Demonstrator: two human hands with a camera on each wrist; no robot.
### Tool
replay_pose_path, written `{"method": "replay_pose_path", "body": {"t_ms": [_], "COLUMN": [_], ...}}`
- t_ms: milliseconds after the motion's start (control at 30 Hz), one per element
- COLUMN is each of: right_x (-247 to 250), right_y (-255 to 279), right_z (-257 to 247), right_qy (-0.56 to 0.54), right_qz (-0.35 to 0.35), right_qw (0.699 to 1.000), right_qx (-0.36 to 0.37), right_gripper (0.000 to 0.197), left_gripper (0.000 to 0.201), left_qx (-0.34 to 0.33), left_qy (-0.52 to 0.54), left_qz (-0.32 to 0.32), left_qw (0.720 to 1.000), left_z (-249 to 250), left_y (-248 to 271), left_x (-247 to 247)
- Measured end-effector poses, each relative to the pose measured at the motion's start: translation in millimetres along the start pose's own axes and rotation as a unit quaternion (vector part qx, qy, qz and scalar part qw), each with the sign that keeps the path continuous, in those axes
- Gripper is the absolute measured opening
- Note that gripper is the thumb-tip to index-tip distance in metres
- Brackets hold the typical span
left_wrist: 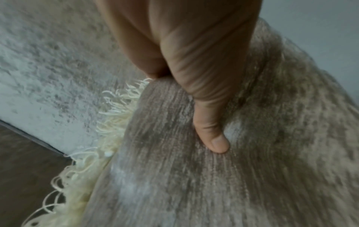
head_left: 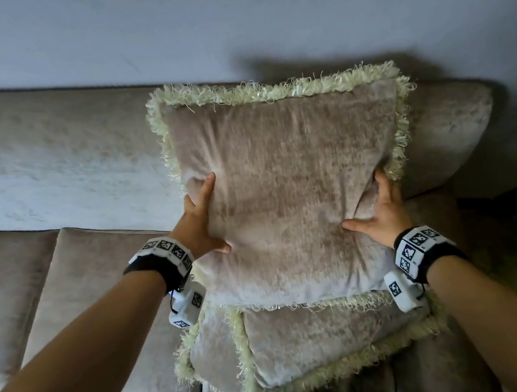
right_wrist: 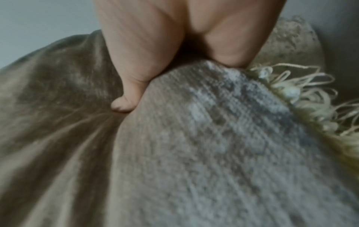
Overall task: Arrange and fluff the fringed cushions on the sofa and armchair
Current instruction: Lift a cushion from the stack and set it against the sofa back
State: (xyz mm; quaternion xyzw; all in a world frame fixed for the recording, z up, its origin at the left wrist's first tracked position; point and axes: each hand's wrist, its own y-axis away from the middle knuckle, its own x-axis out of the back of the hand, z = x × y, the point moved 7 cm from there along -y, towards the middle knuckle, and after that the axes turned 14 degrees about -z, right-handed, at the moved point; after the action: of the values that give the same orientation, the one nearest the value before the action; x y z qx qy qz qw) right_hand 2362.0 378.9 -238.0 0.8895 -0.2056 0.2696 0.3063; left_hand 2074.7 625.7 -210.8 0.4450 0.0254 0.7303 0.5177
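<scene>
The raised cushion stands upright against the sofa backrest. The left hand grips its 9 o'clock edge, the right hand its 3 o'clock edge, equally near.

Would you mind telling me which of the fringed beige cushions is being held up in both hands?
The uppermost beige velvet cushion with cream fringe, gripped by left hand and right hand; two other fringed cushions lie stacked below it.
</scene>
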Motion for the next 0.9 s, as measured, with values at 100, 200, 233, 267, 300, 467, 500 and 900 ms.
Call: {"method": "replay_pose_path", "body": {"t_ms": [100, 200, 233, 267, 300, 467, 500, 900], "right_x": [7, 5, 2, -3, -10, -55, -66, -279], "right_y": [10, 24, 30, 38, 45, 87, 96, 184], "right_z": [-41, -92, -109, -126, -142, -225, -244, -448], "right_qy": [-0.002, 0.010, 0.016, 0.023, 0.030, 0.049, 0.049, 0.078], "right_qz": [0.004, 0.006, 0.010, 0.013, 0.014, 0.013, 0.018, 0.024], "right_qw": [0.999, 0.995, 0.993, 0.992, 0.990, 0.981, 0.978, 0.951], "right_qx": [0.049, 0.098, 0.113, 0.126, 0.135, 0.186, 0.200, 0.297], "right_gripper": [0.131, 0.132, 0.132, 0.132, 0.132, 0.133, 0.132, 0.124], "left_gripper": [0.151, 0.152, 0.154, 0.155, 0.154, 0.151, 0.151, 0.154], "left_qx": [-0.021, -0.042, -0.051, -0.057, -0.059, -0.061, -0.058, 0.021], "left_qy": [0.007, -0.017, -0.027, -0.037, -0.047, -0.074, -0.072, -0.036], "left_qz": [0.051, 0.120, 0.142, 0.162, 0.178, 0.225, 0.234, 0.345], "left_qw": [0.998, 0.992, 0.988, 0.984, 0.981, 0.970, 0.968, 0.938], "left_z": [-1, -8, -11, -15, -19, -58, -69, -271], "left_y": [38, 84, 100, 116, 132, 223, 243, 481], "left_x": [25, 61, 74, 86, 99, 151, 159, 231]}}
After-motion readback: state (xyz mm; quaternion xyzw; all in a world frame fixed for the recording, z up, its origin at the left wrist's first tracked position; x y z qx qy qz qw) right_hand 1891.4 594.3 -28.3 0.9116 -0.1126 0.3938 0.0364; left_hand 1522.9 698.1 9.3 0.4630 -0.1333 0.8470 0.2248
